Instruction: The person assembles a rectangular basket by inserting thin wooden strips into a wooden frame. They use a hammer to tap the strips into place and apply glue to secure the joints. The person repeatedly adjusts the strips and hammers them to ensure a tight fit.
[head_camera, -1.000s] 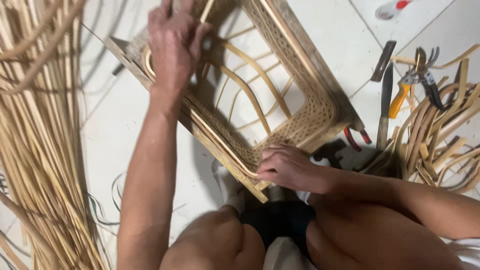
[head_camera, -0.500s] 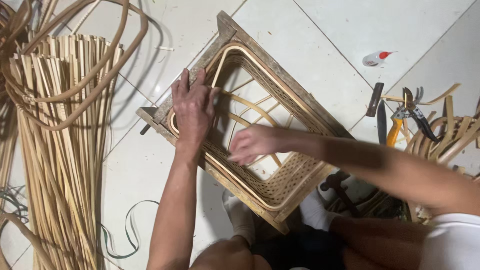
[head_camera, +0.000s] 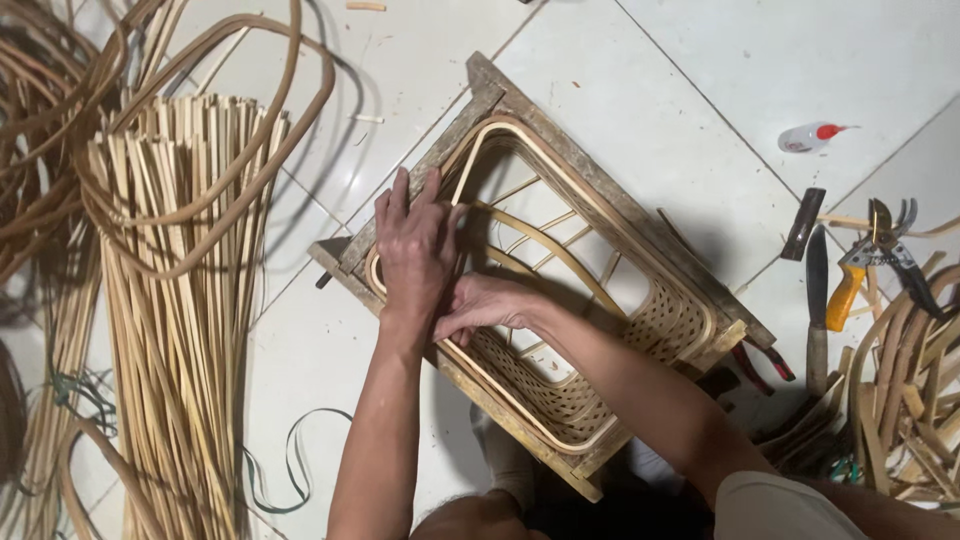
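Both hands have closed together since the earlier frame: the right hand (head_camera: 485, 303), previously apart over the open middle of the rectangular wooden frame with its half-woven rattan basket (head_camera: 610, 330), now lies against the left hand (head_camera: 415, 250) at the frame's left corner. Left hand rests flat, fingers spread, pressing on the frame's edge and the pale rattan rim. Right hand is curled, fingertips pinching at the rim beside the left wrist; what it grips cannot be told. Frame lies tilted on the white tiled floor (head_camera: 700, 100). Left of the frame, a bundle of pale split cane strips (head_camera: 180, 300). Right of it, orange-handled pliers (head_camera: 850, 285) and a small white bottle with red cap (head_camera: 808, 137).
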